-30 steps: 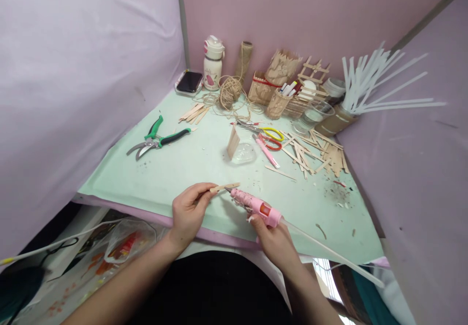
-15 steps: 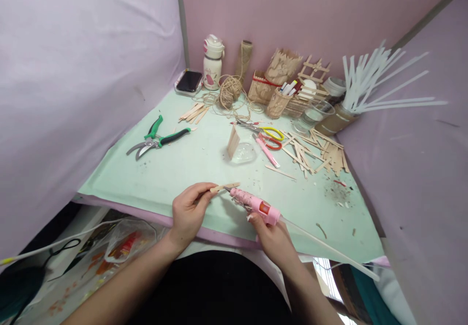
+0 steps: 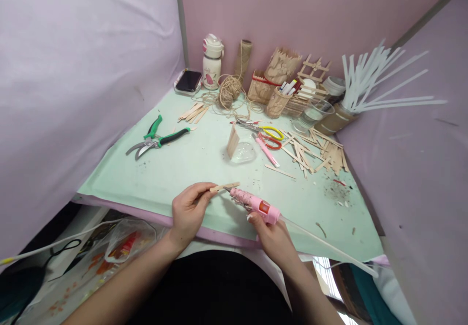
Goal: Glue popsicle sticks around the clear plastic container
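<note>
Between thumb and fingers, my left hand (image 3: 192, 210) pinches one end of a short wooden craft stick (image 3: 233, 185) just above the table's front part. My right hand (image 3: 272, 237) is wrapped round a pink hot glue gun (image 3: 256, 205), whose metal nozzle points left and meets the stick, as far as I can see. A long whitish glue stick (image 3: 329, 248) juts from the gun's back end toward the lower right. Beyond my hands, a small panel of craft sticks (image 3: 233, 142) stands upright beside a clear plastic dish (image 3: 244, 153).
Green-handled pruning shears (image 3: 155, 140) lie open at left. Scissors (image 3: 270, 132), a pink cutter (image 3: 267, 152) and loose craft sticks (image 3: 302, 154) spread at right. Along the back stand a bottle (image 3: 212, 64), a twine ball (image 3: 229, 91), stick-built holders (image 3: 283, 66) and white glue sticks (image 3: 369, 84).
Both hands, the craft stick and the glue gun keep nearly the same place. The rear end of the long glue stick has shifted slightly left and up.
</note>
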Demonstrator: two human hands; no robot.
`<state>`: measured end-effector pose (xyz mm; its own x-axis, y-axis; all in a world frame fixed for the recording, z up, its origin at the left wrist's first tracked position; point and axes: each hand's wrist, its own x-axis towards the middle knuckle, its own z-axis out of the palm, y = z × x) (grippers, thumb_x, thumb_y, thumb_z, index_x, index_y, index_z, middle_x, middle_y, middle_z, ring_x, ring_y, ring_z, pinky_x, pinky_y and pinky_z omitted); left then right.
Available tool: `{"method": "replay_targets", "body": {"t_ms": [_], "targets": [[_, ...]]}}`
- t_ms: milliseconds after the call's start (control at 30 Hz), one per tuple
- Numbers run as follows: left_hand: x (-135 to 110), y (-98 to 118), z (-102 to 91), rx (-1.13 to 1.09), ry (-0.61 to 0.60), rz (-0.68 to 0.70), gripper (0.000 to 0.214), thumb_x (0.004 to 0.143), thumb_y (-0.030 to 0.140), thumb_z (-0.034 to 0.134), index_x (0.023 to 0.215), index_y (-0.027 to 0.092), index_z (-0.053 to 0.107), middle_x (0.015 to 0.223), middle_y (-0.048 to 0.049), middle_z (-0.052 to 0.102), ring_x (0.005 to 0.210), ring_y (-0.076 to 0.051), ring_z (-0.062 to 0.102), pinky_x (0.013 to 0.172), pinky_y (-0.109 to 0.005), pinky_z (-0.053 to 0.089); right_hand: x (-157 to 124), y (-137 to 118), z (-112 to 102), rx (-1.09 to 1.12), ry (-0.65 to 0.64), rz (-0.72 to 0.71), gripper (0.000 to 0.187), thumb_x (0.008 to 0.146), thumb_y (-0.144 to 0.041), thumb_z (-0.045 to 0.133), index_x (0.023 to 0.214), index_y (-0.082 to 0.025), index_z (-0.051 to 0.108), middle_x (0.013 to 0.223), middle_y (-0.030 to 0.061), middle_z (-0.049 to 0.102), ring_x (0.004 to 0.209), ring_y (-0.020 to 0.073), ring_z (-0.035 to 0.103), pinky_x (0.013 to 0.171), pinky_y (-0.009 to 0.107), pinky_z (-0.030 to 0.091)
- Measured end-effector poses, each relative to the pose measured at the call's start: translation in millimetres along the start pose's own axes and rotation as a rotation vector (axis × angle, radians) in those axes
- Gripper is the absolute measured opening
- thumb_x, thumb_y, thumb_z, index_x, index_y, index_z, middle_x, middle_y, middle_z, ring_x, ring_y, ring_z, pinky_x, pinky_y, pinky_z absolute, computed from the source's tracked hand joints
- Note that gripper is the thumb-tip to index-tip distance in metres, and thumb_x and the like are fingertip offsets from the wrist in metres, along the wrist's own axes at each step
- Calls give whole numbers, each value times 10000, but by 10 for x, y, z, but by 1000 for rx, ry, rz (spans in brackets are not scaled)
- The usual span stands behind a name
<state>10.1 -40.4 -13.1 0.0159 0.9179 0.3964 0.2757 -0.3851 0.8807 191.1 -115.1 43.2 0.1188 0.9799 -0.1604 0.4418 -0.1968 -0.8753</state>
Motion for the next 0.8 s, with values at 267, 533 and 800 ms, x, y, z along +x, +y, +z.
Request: {"method": "replay_targets", "body": {"t_ms": [267, 533, 800], "targets": [[-3, -9, -3, -6, -1, 1, 80, 834, 201, 684, 883, 221, 744, 858, 8, 759, 776, -119, 698, 735, -202, 560, 2, -41, 21, 55, 37, -71, 393, 900, -371, 476, 1222, -298, 689, 1164, 9, 724, 1071, 236, 669, 919, 336, 546], [4, -1, 6, -6, -2, 9, 88, 830, 190, 691, 890, 227, 743, 864, 19, 759, 789, -107, 695, 750, -186, 554, 19, -3, -32, 95, -47, -99, 448, 932, -458, 470, 1312, -284, 630, 1272, 24, 674, 1256, 268, 567, 1083, 405, 436], [-8, 2, -8, -6, -2, 2, 79, 833, 198, 684, 881, 219, 744, 861, 5, 760, 782, -121, 700, 738, -203, 562, 15, 10, -45, -6, 7, -26, 423, 910, -445, 471, 1243, -289, 680, 1033, 7, 755, 920, 246, 703, 826, 347, 576]]}}
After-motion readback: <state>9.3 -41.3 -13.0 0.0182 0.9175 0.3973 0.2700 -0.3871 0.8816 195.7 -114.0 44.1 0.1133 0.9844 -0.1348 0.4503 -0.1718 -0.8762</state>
